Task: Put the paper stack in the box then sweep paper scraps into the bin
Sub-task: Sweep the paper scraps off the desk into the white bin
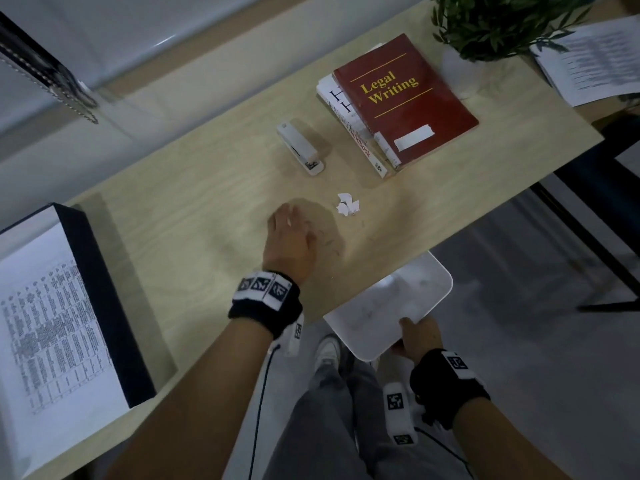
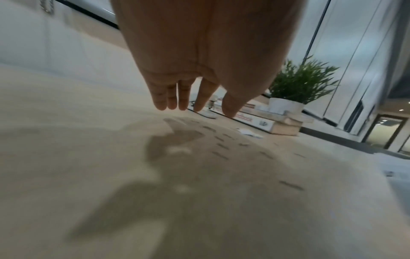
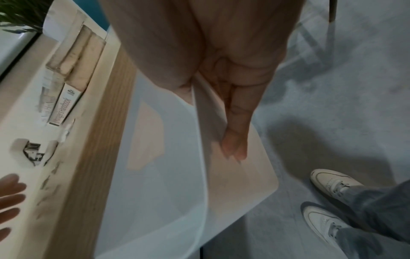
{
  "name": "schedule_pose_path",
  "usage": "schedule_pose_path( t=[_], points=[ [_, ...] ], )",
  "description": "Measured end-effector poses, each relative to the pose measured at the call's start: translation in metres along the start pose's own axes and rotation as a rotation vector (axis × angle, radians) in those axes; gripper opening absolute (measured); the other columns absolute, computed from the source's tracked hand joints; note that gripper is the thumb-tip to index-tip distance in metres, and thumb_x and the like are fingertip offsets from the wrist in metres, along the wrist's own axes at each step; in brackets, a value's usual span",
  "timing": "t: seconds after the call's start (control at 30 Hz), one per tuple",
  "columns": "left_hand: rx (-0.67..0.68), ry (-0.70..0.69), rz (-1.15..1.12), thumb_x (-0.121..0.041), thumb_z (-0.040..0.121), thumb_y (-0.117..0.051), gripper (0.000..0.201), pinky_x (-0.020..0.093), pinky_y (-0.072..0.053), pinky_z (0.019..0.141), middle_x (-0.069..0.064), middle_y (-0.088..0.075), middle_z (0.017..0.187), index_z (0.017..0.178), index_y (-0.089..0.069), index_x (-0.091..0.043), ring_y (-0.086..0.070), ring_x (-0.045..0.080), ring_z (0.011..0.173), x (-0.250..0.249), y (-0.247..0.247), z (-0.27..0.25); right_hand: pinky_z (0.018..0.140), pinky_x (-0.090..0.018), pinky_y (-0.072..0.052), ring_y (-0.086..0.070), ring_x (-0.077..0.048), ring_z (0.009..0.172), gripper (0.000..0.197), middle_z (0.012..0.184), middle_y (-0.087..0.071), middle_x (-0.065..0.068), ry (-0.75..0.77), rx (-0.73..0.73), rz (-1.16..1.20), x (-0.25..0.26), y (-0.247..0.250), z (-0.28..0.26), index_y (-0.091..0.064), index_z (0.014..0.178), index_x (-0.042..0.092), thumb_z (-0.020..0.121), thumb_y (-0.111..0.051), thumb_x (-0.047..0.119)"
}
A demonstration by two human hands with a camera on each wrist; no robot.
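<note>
A few white paper scraps (image 1: pixel 348 204) (image 2: pixel 248 132) lie on the wooden table (image 1: pixel 207 209), just right of my left hand (image 1: pixel 292 223). The left wrist view shows that hand (image 2: pixel 193 106) hovering low over the tabletop, empty, its fingers straight and pointing down. My right hand (image 1: pixel 414 336) (image 3: pixel 213 122) grips the near rim of the white bin (image 1: pixel 391 303) (image 3: pixel 166 184), thumb inside and fingers outside. The bin hangs below the table's front edge, its mouth tilted up. At the far left, the printed paper stack (image 1: pixel 52 306) lies inside the black box (image 1: pixel 104 306).
A white stapler (image 1: pixel 300 147) and stacked books (image 1: pixel 405 102) lie beyond the scraps, with a potted plant (image 1: pixel 498 26) and loose sheets (image 1: pixel 595 60) further back. Thin staples (image 2: pixel 219 155) are scattered on the table near my left hand. My legs and shoes (image 3: pixel 332 182) are beside the bin.
</note>
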State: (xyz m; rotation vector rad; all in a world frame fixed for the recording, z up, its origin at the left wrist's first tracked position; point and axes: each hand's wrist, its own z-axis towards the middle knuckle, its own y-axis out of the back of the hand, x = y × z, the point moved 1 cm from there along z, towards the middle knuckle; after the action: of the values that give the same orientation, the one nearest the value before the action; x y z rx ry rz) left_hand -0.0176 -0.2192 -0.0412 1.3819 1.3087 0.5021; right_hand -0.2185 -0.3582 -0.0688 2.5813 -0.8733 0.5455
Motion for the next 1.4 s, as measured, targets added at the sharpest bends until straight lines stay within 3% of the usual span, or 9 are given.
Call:
schedule_pose_path(
  t=[0.23, 0.4, 0.53, 0.63, 0.77, 0.87, 1.07, 1.27, 1.4],
  points=[
    [0.006, -0.139, -0.043, -0.023, 0.085, -0.035, 0.056, 0.046, -0.033, 0.110, 0.022, -0.032, 0.141, 0.133, -0.036, 0.005, -0.030, 0.037, 0.127, -0.027, -0.030, -0.040, 0.037, -0.031, -0.055, -0.058, -0.040, 0.086, 0.029, 0.102, -0.058, -0.024, -0.026, 0.006, 0.021, -0.007, 0.001, 0.002, -0.054, 0.115, -0.009, 0.090, -0.039, -0.009],
    [0.004, -0.208, -0.075, -0.024, 0.087, -0.051, 0.061, 0.040, -0.028, 0.115, 0.019, -0.032, 0.144, 0.138, -0.031, 0.003, -0.029, 0.034, 0.133, -0.063, -0.060, -0.091, 0.067, -0.052, -0.059, -0.064, -0.044, 0.088, 0.028, 0.103, -0.063, -0.030, -0.026, -0.014, -0.041, -0.015, -0.001, 0.011, -0.057, 0.110, -0.010, 0.087, -0.042, -0.007],
    [0.122, -0.263, -0.048, -0.035, 0.093, -0.040, 0.061, 0.042, -0.035, 0.112, 0.021, -0.027, 0.150, 0.140, -0.032, 0.003, -0.026, 0.035, 0.139, -0.082, -0.073, -0.116, 0.051, -0.025, -0.048, -0.060, -0.027, 0.065, 0.016, 0.083, -0.064, -0.019, 0.018, -0.045, -0.166, -0.018, 0.000, 0.012, -0.060, 0.090, -0.012, 0.088, -0.046, -0.004],
    [0.181, -0.304, -0.125, -0.038, 0.094, -0.030, 0.062, 0.040, -0.032, 0.113, 0.017, -0.020, 0.154, 0.144, -0.027, 0.000, -0.019, 0.032, 0.141, -0.083, -0.069, -0.120, 0.045, -0.019, -0.050, -0.059, -0.028, 0.069, 0.017, 0.071, -0.060, -0.014, 0.035, -0.034, -0.210, -0.019, 0.001, 0.012, -0.056, 0.072, -0.003, 0.087, -0.050, -0.008],
    [0.048, -0.268, -0.135, -0.031, 0.091, -0.032, 0.060, 0.046, -0.032, 0.112, 0.025, -0.036, 0.146, 0.138, -0.036, 0.006, -0.033, 0.040, 0.134, -0.057, -0.052, -0.089, 0.037, -0.024, -0.051, -0.060, -0.035, 0.078, 0.023, 0.092, -0.061, -0.022, 0.005, -0.012, -0.107, -0.021, 0.002, 0.012, -0.057, 0.104, -0.013, 0.087, -0.043, -0.008],
    [0.012, -0.159, -0.079, -0.024, 0.094, -0.038, 0.060, 0.047, -0.025, 0.114, 0.027, -0.025, 0.150, 0.143, -0.024, 0.006, -0.024, 0.042, 0.137, -0.046, -0.029, -0.047, 0.031, -0.021, -0.047, -0.058, -0.029, 0.064, 0.023, 0.095, -0.060, -0.022, 0.030, -0.014, -0.107, -0.019, 0.003, 0.005, -0.056, 0.106, -0.013, 0.089, -0.042, -0.007],
    [-0.019, -0.207, -0.034, -0.019, 0.087, -0.053, 0.060, 0.043, -0.024, 0.115, 0.020, -0.028, 0.148, 0.139, -0.030, 0.001, -0.024, 0.037, 0.135, -0.061, -0.020, 0.011, 0.072, -0.065, -0.055, -0.061, -0.040, 0.080, 0.014, 0.098, -0.063, -0.026, 0.012, -0.043, -0.074, -0.022, 0.005, 0.004, -0.054, 0.098, -0.003, 0.088, -0.044, -0.005],
    [0.065, -0.266, 0.065, -0.031, 0.089, -0.040, 0.066, 0.050, -0.019, 0.117, 0.023, -0.024, 0.153, 0.143, -0.026, 0.004, -0.018, 0.041, 0.141, -0.071, -0.045, 0.009, 0.081, -0.048, -0.057, -0.064, -0.037, 0.092, 0.028, 0.096, -0.064, -0.020, 0.024, -0.068, -0.150, -0.022, 0.011, 0.011, -0.060, 0.109, -0.013, 0.088, -0.048, 0.000],
    [0.113, -0.393, 0.038, -0.028, 0.092, -0.047, 0.064, 0.046, -0.021, 0.118, 0.022, -0.024, 0.153, 0.143, -0.028, 0.004, -0.018, 0.038, 0.142, -0.085, -0.056, -0.021, 0.035, -0.017, -0.050, -0.057, -0.030, 0.084, 0.027, 0.098, -0.061, -0.019, 0.005, -0.049, -0.087, -0.016, 0.014, 0.006, -0.058, 0.111, -0.012, 0.090, -0.044, -0.004]
  ],
)
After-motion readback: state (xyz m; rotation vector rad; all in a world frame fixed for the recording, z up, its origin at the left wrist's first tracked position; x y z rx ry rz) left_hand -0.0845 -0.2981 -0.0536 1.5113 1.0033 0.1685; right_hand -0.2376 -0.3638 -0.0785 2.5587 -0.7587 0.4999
